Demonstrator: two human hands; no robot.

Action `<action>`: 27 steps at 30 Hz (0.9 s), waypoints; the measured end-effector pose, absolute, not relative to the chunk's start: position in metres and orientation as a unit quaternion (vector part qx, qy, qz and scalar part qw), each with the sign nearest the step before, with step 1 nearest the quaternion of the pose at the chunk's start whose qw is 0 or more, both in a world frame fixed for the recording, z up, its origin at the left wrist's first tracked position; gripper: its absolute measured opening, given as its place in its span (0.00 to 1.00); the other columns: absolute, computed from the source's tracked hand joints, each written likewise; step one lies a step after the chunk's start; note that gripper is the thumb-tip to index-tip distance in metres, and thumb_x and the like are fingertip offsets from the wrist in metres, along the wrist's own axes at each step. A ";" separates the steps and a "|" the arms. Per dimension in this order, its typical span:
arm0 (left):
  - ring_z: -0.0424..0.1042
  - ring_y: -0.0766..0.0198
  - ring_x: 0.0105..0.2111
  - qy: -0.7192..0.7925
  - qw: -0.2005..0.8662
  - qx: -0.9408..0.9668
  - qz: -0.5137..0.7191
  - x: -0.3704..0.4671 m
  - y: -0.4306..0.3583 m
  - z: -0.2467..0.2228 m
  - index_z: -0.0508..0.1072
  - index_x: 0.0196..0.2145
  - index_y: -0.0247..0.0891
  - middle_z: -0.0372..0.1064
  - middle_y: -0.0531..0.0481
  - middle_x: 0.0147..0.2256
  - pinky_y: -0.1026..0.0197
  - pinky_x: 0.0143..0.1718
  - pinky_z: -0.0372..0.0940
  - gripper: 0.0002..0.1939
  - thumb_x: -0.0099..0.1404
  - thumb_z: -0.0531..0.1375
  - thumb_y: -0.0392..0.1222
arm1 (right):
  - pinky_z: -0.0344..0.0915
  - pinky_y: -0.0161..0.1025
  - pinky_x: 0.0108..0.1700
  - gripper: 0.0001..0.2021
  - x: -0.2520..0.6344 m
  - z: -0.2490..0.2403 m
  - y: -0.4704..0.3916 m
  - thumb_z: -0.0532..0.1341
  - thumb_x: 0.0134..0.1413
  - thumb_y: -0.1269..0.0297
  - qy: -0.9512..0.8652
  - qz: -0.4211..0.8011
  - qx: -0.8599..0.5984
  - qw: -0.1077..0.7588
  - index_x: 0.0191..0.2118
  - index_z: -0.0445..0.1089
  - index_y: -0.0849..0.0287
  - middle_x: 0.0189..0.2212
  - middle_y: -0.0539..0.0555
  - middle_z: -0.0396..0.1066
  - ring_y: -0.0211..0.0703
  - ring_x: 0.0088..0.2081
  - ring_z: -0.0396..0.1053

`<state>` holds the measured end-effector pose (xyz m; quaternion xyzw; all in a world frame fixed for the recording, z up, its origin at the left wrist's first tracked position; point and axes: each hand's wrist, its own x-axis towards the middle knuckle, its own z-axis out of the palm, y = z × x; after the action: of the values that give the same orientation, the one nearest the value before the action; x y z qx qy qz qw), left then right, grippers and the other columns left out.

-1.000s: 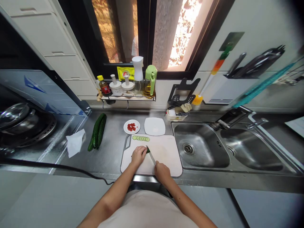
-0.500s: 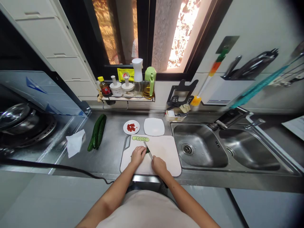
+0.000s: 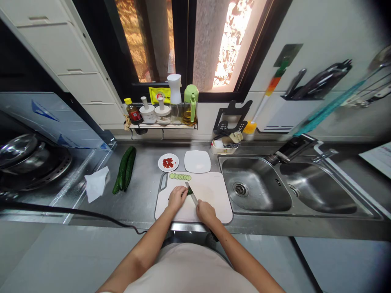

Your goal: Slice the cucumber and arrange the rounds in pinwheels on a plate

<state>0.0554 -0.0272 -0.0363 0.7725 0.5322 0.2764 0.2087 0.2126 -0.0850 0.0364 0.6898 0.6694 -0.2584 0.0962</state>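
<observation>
On a white cutting board (image 3: pixel 214 191), my left hand (image 3: pixel 177 198) is closed over a dark green cucumber piece (image 3: pixel 190 191), most of it hidden under the fingers. My right hand (image 3: pixel 205 212) grips a knife (image 3: pixel 193 196), its blade slanting up and left beside the cucumber's right end. A row of several pale green cucumber slices (image 3: pixel 180 177) lies overlapping along the board's upper left edge. Behind the board stand a small white plate of chopped red pieces (image 3: pixel 168 162) and a square white plate (image 3: pixel 197 161).
Whole cucumbers (image 3: pixel 124 170) and a white paper towel (image 3: pixel 97 184) lie on the steel counter to the left. A lidded pot (image 3: pixel 26 152) sits on the stove. At right is a double sink (image 3: pixel 256 185). Seasoning containers line a wall rack (image 3: pixel 165 126). A black cable (image 3: pixel 91 214) crosses the front edge.
The knife blade has shifted slightly to the right, its tip a little away from the left fingers. My left hand stays on the cucumber. The whole view has tilted slightly.
</observation>
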 end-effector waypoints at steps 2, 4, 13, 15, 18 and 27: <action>0.68 0.61 0.42 0.535 0.211 0.771 0.274 0.055 -0.027 -0.036 0.74 0.39 0.41 0.72 0.48 0.38 0.58 0.46 0.63 0.11 0.68 0.52 0.41 | 0.61 0.38 0.40 0.15 0.214 0.037 -0.089 0.46 0.60 0.70 0.668 -0.261 0.691 0.096 0.47 0.67 0.64 0.41 0.63 0.73 0.47 0.44 0.71; 0.68 0.61 0.42 0.539 0.215 0.769 0.270 0.056 -0.027 -0.036 0.74 0.39 0.41 0.72 0.48 0.39 0.58 0.46 0.63 0.11 0.67 0.52 0.41 | 0.61 0.38 0.41 0.15 0.216 0.038 -0.094 0.46 0.60 0.70 0.665 -0.266 0.691 0.095 0.47 0.67 0.64 0.41 0.63 0.73 0.47 0.44 0.71; 0.68 0.61 0.43 0.559 0.218 0.759 0.251 0.057 -0.028 -0.030 0.74 0.41 0.42 0.73 0.49 0.40 0.58 0.47 0.62 0.11 0.68 0.52 0.42 | 0.60 0.38 0.39 0.15 0.227 0.038 -0.116 0.46 0.61 0.67 0.648 -0.284 0.700 0.104 0.45 0.67 0.62 0.40 0.62 0.73 0.47 0.43 0.71; 0.68 0.61 0.43 0.565 0.219 0.758 0.243 0.058 -0.028 -0.028 0.74 0.41 0.43 0.73 0.49 0.40 0.58 0.47 0.61 0.12 0.68 0.52 0.43 | 0.60 0.38 0.39 0.15 0.230 0.040 -0.120 0.46 0.61 0.67 0.649 -0.284 0.698 0.101 0.45 0.67 0.62 0.40 0.62 0.73 0.47 0.43 0.71; 0.68 0.61 0.44 0.569 0.223 0.756 0.235 0.057 -0.027 -0.026 0.74 0.41 0.43 0.73 0.50 0.40 0.58 0.47 0.61 0.12 0.68 0.51 0.43 | 0.60 0.38 0.39 0.15 0.232 0.044 -0.123 0.46 0.61 0.67 0.648 -0.282 0.700 0.102 0.45 0.67 0.61 0.40 0.62 0.73 0.47 0.43 0.71; 0.68 0.59 0.45 0.580 0.233 0.738 0.253 0.054 -0.027 -0.022 0.73 0.44 0.43 0.73 0.49 0.42 0.57 0.48 0.62 0.13 0.67 0.52 0.45 | 0.59 0.40 0.38 0.15 0.243 0.049 -0.111 0.45 0.63 0.67 0.665 -0.185 0.711 0.130 0.49 0.64 0.59 0.37 0.61 0.73 0.49 0.41 0.72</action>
<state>0.0543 -0.0274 -0.0225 0.7384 0.5803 0.2526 0.2327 0.2435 -0.1114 0.0486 0.7113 0.6654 -0.1852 0.1304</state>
